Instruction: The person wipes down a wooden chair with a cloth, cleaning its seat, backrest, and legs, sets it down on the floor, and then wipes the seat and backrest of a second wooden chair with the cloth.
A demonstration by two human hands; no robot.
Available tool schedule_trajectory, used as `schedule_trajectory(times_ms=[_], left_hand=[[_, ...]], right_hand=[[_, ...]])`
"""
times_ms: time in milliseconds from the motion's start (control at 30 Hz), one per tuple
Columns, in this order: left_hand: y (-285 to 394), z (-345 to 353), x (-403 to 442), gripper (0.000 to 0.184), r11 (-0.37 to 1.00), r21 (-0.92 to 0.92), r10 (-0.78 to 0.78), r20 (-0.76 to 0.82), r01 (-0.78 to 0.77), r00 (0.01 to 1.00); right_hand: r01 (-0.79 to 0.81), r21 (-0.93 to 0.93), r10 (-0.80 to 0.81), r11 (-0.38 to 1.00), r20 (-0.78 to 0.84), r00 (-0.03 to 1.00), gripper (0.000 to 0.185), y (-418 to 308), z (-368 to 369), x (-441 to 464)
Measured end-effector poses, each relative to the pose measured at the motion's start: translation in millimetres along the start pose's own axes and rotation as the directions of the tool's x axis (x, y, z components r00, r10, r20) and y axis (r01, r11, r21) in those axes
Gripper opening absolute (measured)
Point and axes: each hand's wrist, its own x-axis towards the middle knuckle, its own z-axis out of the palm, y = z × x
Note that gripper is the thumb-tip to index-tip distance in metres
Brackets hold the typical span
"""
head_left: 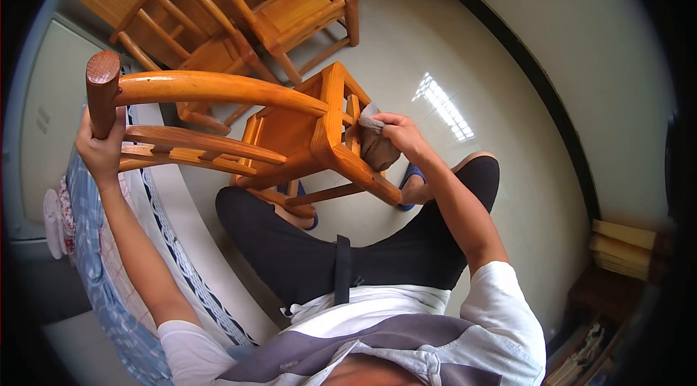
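Observation:
A varnished wooden chair (pixel 287 143) lies tipped in front of my knees, its backrest pointing left and its underside facing right. My left hand (pixel 102 148) is wrapped round the end of the backrest, just below the dark round top rail (pixel 104 81). In my right hand (pixel 401 132) is a grey-brown cloth (pixel 377 148), pinched between thumb and fingers. The cloth hangs against the legs and rungs at the chair's underside. Part of the cloth hides the wood behind it.
Two more wooden chairs (pixel 308 8) stand by a wooden panel at the back. A bed with a blue patterned cover (pixel 91 241) runs along my left. The tiled floor (pixel 465 59) reflects a window. Stacked items (pixel 621 248) sit at the lower right, near the wall.

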Motion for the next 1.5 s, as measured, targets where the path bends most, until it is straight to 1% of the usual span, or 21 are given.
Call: schedule_trajectory(times_ms=[33, 67, 100, 133, 167, 267, 367, 533, 667, 767, 867, 900, 967, 1000, 1067, 1100, 1167, 1300, 1367, 1433, 1500], left_hand=[[-2, 1, -1, 0.029, 1.000, -0.005, 0.001, 0.000, -0.001, 1.000], [-3, 2, -1, 0.029, 1.000, -0.011, -0.006, -0.008, 0.006, 1.000], [-3, 2, -1, 0.030, 1.000, -0.016, -0.013, -0.014, 0.013, 1.000], [-1, 2, 0, 0.030, 1.000, -0.018, -0.012, -0.012, 0.012, 1.000], [4, 2, 1, 0.031, 0.999, -0.033, 0.007, 0.001, -0.007, 1.000], [7, -1, 2, 0.031, 0.999, -0.053, -0.001, 0.023, 0.002, 1.000], [4, 0, -2, 0.030, 0.996, -0.070, -0.052, 0.023, 0.053, 0.998], [15, 0, 1, 0.027, 0.999, -0.021, -0.032, 0.010, 0.032, 0.999], [14, -2, -3, 0.027, 0.999, -0.005, -0.036, 0.002, 0.036, 0.999], [8, -1, -2, 0.027, 0.999, 0.027, -0.023, 0.004, 0.023, 1.000], [9, 0, -1, 0.029, 1.000, -0.016, 0.023, 0.000, -0.023, 1.000], [10, 0, 0, 0.029, 0.999, -0.016, 0.027, -0.001, -0.027, 1.000], [14, -1, 5, 0.029, 0.996, 0.015, 0.088, 0.025, -0.088, 0.996], [18, -1, 6, 0.029, 0.995, 0.016, 0.094, 0.026, -0.095, 0.995], [24, -1, 7, 0.028, 0.995, -0.020, 0.097, 0.031, -0.096, 0.995], [21, -1, 5, 0.028, 0.995, -0.018, 0.103, 0.034, -0.102, 0.994], [8, -3, 1, 0.028, 0.999, -0.014, 0.044, 0.015, -0.044, 0.999], [-2, -3, -2, 0.029, 0.996, 0.005, 0.088, -0.040, -0.088, 0.995], [-18, -8, -6, 0.031, 1.000, -0.003, -0.006, 0.003, 0.006, 1.000], [-20, -10, -4, 0.031, 1.000, -0.010, 0.004, 0.020, -0.004, 1.000], [-10, -8, -1, 0.028, 0.998, 0.053, 0.041, 0.021, -0.042, 0.999]], right_hand=[[0.000, -0.001, 0.000, 1.000, -0.005, 1.000, 0.039, -1, 6, -2], [0.309, -0.404, -0.291, 0.861, 0.106, 0.951, 0.039, -3, 12, -5], [0.550, -0.681, -0.479, 0.484, 0.320, 0.817, 0.040, -9, 20, -9], [0.505, -0.829, -0.363, 0.241, 0.406, 0.839, 0.036, -18, 27, -12], [0.504, -0.829, -0.363, 0.243, 0.404, 0.839, 0.036, -22, 30, -10], [0.476, -0.865, -0.313, -0.158, 0.501, 0.807, 0.026, -30, 33, 4], [0.371, -0.872, -0.330, -0.319, 0.469, 0.819, 0.025, -15, 46, 0], [0.400, -0.899, -0.311, -0.178, 0.438, 0.844, 0.024, -16, 46, 7], [0.160, -0.979, -0.340, 0.124, 0.109, 0.934, 0.023, -26, 8, 4], [-0.133, -0.586, 0.040, 0.799, -0.168, 0.985, 0.036, -26, -42, 8], [-0.075, -0.325, 0.006, 0.943, -0.207, 0.978, 0.040, -32, -36, 4], [-0.073, -0.322, 0.004, 0.944, -0.208, 0.978, 0.040, -29, -30, 11], [0.291, -0.607, -0.394, 0.740, -0.040, 0.918, 0.039, -22, -16, 33], [0.292, -0.603, -0.396, 0.743, -0.044, 0.917, 0.039, -27, -7, 38], [0.397, -0.840, -0.493, 0.370, 0.185, 0.850, 0.043, -35, 5, 48], [0.398, -0.837, -0.495, 0.375, 0.182, 0.849, 0.043, -38, -1, 55], [0.345, -0.937, -0.173, -0.052, 0.348, 0.921, 0.043, -41, -21, 68], [0.409, -0.893, -0.303, 0.189, 0.344, 0.889, 0.042, -29, -23, 63], [0.475, -0.871, -0.313, 0.126, 0.420, 0.852, 0.038, -28, -6, 61], [0.492, -0.851, -0.136, -0.182, 0.518, 0.845, 0.033, -30, 9, 69], [0.478, -0.833, -0.151, -0.279, 0.530, 0.834, 0.031, -33, 10, 85]])
